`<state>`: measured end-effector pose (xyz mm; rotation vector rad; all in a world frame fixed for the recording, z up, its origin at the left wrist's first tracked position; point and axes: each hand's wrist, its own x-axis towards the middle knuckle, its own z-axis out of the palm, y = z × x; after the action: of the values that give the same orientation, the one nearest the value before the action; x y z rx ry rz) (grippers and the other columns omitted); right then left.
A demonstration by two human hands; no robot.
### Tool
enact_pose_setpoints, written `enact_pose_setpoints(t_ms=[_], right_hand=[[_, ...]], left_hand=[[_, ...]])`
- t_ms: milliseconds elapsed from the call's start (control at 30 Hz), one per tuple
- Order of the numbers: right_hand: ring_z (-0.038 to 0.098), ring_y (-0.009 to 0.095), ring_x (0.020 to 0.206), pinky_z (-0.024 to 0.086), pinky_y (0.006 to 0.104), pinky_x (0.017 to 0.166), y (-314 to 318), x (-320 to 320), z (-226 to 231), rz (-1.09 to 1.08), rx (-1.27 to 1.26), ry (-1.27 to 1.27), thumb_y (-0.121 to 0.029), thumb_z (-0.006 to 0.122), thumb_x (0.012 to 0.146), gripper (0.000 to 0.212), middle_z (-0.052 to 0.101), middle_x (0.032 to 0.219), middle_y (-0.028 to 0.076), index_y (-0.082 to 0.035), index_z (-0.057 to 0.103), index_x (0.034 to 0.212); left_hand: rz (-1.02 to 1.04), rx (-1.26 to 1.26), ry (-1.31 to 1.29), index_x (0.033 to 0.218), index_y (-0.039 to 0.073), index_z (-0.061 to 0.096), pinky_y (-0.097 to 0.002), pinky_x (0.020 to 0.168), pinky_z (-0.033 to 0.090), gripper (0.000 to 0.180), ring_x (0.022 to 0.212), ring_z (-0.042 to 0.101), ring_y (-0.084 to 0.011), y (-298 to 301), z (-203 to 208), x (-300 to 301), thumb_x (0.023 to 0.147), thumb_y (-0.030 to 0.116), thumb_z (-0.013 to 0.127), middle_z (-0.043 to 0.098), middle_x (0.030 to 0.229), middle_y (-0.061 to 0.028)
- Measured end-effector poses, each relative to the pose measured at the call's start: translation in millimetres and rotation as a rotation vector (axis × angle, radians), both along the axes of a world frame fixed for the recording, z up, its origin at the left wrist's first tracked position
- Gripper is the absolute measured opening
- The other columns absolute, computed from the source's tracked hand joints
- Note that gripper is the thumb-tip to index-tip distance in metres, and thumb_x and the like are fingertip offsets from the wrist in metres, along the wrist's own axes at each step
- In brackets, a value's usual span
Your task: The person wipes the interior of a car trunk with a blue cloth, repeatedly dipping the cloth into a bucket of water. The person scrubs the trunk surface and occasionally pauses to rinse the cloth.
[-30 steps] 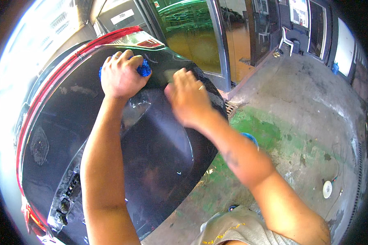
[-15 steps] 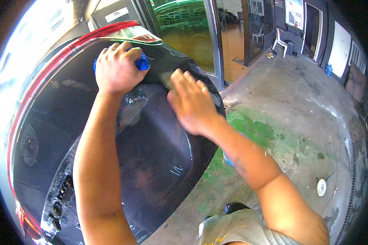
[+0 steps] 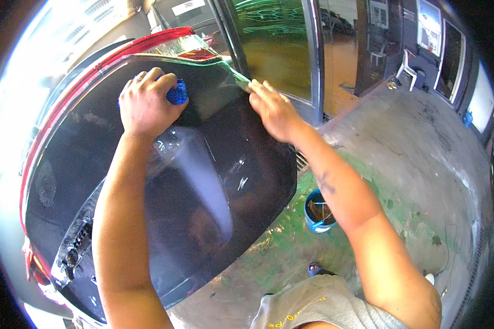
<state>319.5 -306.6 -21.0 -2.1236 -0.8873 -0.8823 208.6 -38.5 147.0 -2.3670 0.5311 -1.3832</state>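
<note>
Before me is the dark rear panel of a car (image 3: 258,164), with a dull, partly reflective surface and a few pale scratch-like marks. My left hand (image 3: 151,104) is closed round a bunched blue cloth (image 3: 177,92) and rests on the panel's upper part. Farther right, at the panel's upper corner, my right hand (image 3: 274,112) lies with its fingers nearly straight and close together. A thin pale green piece (image 3: 242,84) shows at its fingertips, mostly hidden under them. The red and clear tail light (image 3: 197,54), edged with masking film, sits just beyond both hands.
A blue bucket (image 3: 318,225) with dark contents stands on the green-stained concrete floor (image 3: 368,164), below my right forearm. A glass door (image 3: 271,49) is close behind the panel's far corner. Farther back stands a white plastic chair (image 3: 406,68). My sandalled foot (image 3: 314,268) shows below.
My right hand has moved up and outward to the panel's corner, with the pale green piece. My left hand stays on the panel with the blue cloth. The view has shifted, revealing the bucket.
</note>
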Motion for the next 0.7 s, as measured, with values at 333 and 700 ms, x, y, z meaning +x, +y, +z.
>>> enact_pose_setpoints(t_ms=[333,700], right_hand=[[0.071,0.028,0.127,0.058,0.0388,0.103,-40,-31,0,0.610,0.866,0.710,-0.020,0.060,0.109,0.063,0.060,0.155,0.019,-0.008,0.040,0.167],[0.034,0.041,0.163,0.029,0.0594,0.128,-42,-90,-86,0.077,-0.091,-0.072,-0.035,0.059,0.111,0.067,0.037,0.174,0.026,0.003,0.041,0.164]], left_hand=[[0.197,0.119,0.071,0.085,0.018,0.081,-0.0453,0.088,0.060,0.027,0.093,0.075,-0.0284,-26,-2,14,0.090,0.044,0.085,0.075,0.095,-0.0039],[0.252,0.067,0.029,0.088,0.016,0.082,-0.0447,0.094,0.058,0.018,0.099,0.073,-0.0293,-54,-15,28,0.081,0.032,0.083,0.074,0.095,-0.0053]])
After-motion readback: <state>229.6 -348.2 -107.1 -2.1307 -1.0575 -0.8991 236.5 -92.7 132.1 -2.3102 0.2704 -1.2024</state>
